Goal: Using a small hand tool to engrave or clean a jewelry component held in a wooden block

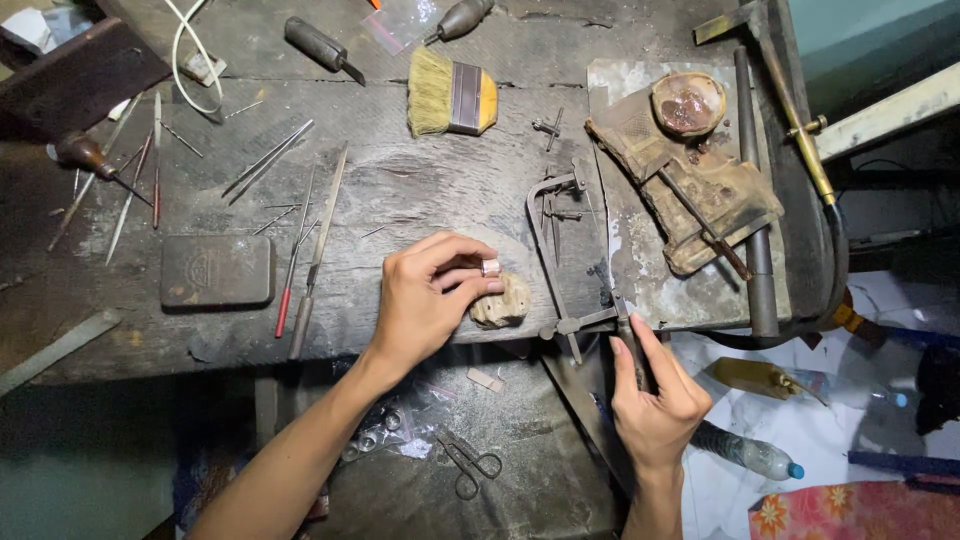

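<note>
My left hand (428, 300) pinches a small metal ring (490, 267) between thumb and fingertips, pressed against a worn wooden bench pin (505, 303) at the front edge of the dark workbench (400, 180). My right hand (655, 395) grips the handle of a jeweller's saw (560, 250), whose metal frame lies on the bench just right of the ring, blade side toward it.
Files and gravers (300, 250) lie left of my hands, beside a dark flat tin (217, 270). A yellow brush (452, 97) sits at the back. A torch (790, 110) and charred soldering block (690, 180) lie to the right. Scissors (470, 468) and a plastic bottle (745, 455) are below.
</note>
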